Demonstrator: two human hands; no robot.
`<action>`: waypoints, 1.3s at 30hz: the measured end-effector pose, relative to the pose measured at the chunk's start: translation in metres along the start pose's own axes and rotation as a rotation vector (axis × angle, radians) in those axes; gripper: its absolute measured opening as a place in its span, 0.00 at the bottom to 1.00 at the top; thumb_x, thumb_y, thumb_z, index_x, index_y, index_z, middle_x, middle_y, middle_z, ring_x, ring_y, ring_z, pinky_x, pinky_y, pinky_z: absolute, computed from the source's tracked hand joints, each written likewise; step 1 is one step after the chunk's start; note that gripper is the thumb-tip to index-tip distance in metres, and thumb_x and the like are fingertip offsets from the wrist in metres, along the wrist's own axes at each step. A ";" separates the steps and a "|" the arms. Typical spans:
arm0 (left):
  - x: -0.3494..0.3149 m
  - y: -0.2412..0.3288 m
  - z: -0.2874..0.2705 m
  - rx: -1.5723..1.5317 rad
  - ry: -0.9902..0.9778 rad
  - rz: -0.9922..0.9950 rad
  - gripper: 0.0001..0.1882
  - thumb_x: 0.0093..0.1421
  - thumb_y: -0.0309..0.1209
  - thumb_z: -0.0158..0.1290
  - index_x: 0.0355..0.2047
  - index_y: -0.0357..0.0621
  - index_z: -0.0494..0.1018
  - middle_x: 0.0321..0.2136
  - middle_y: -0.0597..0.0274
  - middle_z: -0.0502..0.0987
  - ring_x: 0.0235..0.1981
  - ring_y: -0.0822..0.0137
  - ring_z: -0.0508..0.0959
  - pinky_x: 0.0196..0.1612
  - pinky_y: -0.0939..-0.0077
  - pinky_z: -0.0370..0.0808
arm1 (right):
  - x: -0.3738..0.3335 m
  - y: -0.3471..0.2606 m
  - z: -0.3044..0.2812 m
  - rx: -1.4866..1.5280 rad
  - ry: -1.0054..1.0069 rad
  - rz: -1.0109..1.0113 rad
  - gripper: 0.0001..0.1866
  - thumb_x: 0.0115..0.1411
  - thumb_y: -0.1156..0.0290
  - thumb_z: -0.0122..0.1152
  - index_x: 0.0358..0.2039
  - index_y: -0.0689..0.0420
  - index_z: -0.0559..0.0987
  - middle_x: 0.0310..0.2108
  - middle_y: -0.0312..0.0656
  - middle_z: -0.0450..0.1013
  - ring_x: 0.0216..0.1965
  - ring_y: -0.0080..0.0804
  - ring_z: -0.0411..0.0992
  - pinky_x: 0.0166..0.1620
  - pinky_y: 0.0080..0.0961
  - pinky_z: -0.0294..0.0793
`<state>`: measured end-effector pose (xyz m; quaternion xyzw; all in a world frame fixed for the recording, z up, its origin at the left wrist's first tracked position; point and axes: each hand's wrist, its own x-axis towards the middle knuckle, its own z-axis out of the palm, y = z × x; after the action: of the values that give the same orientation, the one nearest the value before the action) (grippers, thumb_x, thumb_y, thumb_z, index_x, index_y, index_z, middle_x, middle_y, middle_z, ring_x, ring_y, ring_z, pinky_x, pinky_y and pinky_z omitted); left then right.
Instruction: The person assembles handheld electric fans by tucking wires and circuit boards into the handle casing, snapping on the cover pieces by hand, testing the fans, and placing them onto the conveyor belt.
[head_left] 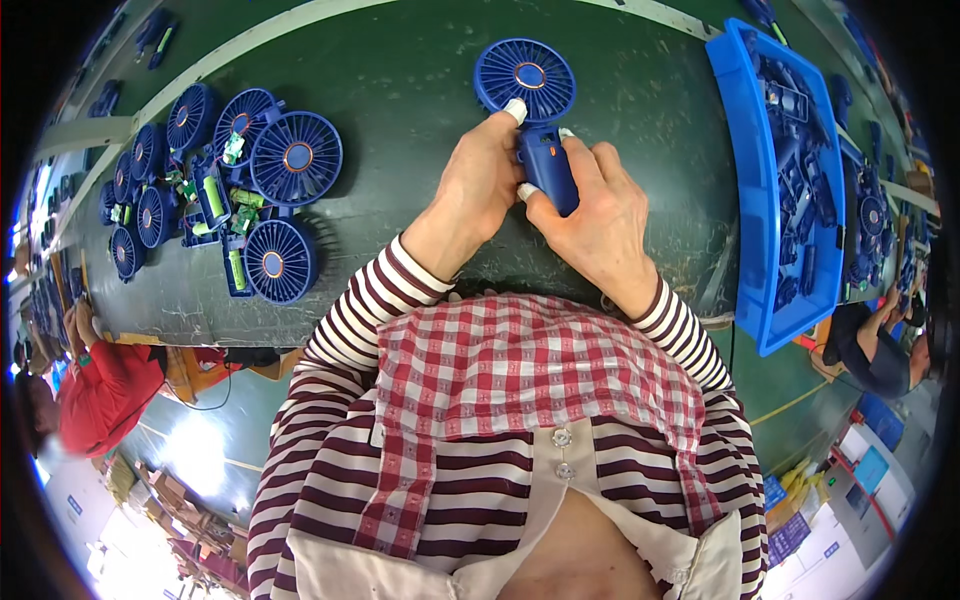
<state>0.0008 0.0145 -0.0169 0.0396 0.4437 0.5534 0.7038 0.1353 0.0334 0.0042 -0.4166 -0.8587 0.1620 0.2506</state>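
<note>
A blue handheld fan [548, 172] with a round slatted head and an orange ring at its centre is between my two hands, above the green table. My left hand [478, 180] grips it from the left, its thumb at the joint between head and handle. Around the lower handle, my right hand [603, 212] is closed from the right, thumb on the near side. White covers show on some fingertips. The handle's front looks closed, with a small orange mark on it. The fan's back is hidden.
To the left lies a cluster of blue fans [297, 158], several with open handles showing green batteries [213, 197] and circuit boards. A blue bin [757, 215] of blue plastic parts stands at the right edge. Co-workers sit at far left, in a red top [105, 395], and far right.
</note>
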 end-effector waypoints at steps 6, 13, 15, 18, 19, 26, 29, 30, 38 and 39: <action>-0.001 0.001 0.002 0.039 -0.011 0.004 0.26 0.61 0.48 0.39 0.44 0.34 0.65 0.38 0.56 0.71 0.38 0.64 0.71 0.43 0.69 0.66 | 0.001 0.001 0.000 -0.026 -0.033 -0.017 0.26 0.39 0.67 0.66 0.40 0.65 0.73 0.27 0.45 0.67 0.23 0.41 0.70 0.25 0.32 0.71; 0.005 -0.003 0.001 0.057 0.077 0.024 0.14 0.57 0.35 0.52 0.33 0.34 0.70 0.28 0.59 0.73 0.26 0.70 0.73 0.29 0.75 0.70 | 0.003 0.001 0.001 -0.053 -0.030 -0.050 0.25 0.39 0.67 0.65 0.39 0.65 0.73 0.26 0.45 0.67 0.22 0.40 0.70 0.24 0.32 0.71; 0.007 -0.005 0.002 0.071 0.075 0.048 0.12 0.56 0.33 0.53 0.33 0.33 0.71 0.27 0.59 0.73 0.25 0.70 0.73 0.28 0.76 0.71 | 0.003 0.001 0.002 -0.063 -0.031 -0.057 0.25 0.39 0.66 0.65 0.39 0.65 0.73 0.26 0.45 0.67 0.22 0.40 0.70 0.24 0.32 0.71; 0.010 -0.007 -0.001 0.088 0.072 0.064 0.10 0.56 0.29 0.53 0.32 0.31 0.71 0.27 0.59 0.73 0.25 0.70 0.73 0.28 0.77 0.72 | 0.003 0.001 0.001 -0.065 -0.028 -0.064 0.26 0.40 0.66 0.66 0.40 0.65 0.73 0.27 0.44 0.67 0.22 0.40 0.70 0.24 0.32 0.71; 0.012 -0.006 -0.002 0.088 0.074 0.058 0.10 0.56 0.27 0.52 0.32 0.30 0.72 0.28 0.59 0.73 0.26 0.70 0.73 0.29 0.77 0.72 | 0.004 0.001 0.001 -0.059 -0.026 -0.066 0.27 0.40 0.65 0.66 0.41 0.64 0.72 0.27 0.44 0.67 0.22 0.41 0.70 0.25 0.32 0.71; 0.007 0.003 -0.006 -0.029 -0.126 0.170 0.16 0.59 0.31 0.49 0.42 0.30 0.68 0.38 0.48 0.74 0.40 0.59 0.75 0.46 0.67 0.72 | 0.002 0.005 -0.008 0.247 0.027 0.200 0.26 0.44 0.64 0.66 0.41 0.66 0.72 0.27 0.44 0.71 0.25 0.31 0.71 0.28 0.26 0.71; 0.002 0.008 -0.003 -0.025 -0.254 0.271 0.19 0.58 0.34 0.51 0.44 0.30 0.66 0.42 0.43 0.73 0.46 0.54 0.73 0.50 0.63 0.70 | 0.007 0.009 -0.008 0.607 -0.212 0.454 0.22 0.49 0.64 0.63 0.39 0.68 0.72 0.27 0.43 0.72 0.27 0.25 0.71 0.29 0.22 0.71; 0.002 0.008 -0.003 -0.012 -0.263 0.261 0.19 0.58 0.34 0.51 0.44 0.30 0.66 0.42 0.43 0.73 0.46 0.54 0.73 0.50 0.63 0.70 | 0.009 0.009 -0.009 0.741 -0.309 0.475 0.21 0.50 0.64 0.62 0.38 0.68 0.72 0.27 0.43 0.73 0.28 0.23 0.71 0.29 0.21 0.71; -0.002 0.007 0.001 0.046 -0.296 0.318 0.19 0.57 0.34 0.52 0.43 0.30 0.67 0.40 0.44 0.74 0.43 0.58 0.74 0.47 0.66 0.72 | 0.009 0.011 -0.010 0.880 -0.411 0.478 0.17 0.53 0.66 0.60 0.35 0.68 0.72 0.26 0.42 0.73 0.26 0.22 0.72 0.30 0.20 0.71; -0.003 0.007 0.002 0.031 -0.278 0.326 0.18 0.56 0.32 0.53 0.43 0.30 0.68 0.38 0.46 0.75 0.40 0.61 0.75 0.45 0.69 0.73 | 0.009 0.011 -0.011 0.856 -0.410 0.474 0.16 0.53 0.66 0.60 0.35 0.68 0.72 0.25 0.41 0.73 0.26 0.22 0.72 0.29 0.20 0.71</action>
<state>-0.0027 0.0162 -0.0101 0.1980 0.3384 0.6423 0.6586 0.1440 0.0478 0.0107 -0.4196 -0.6294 0.6283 0.1814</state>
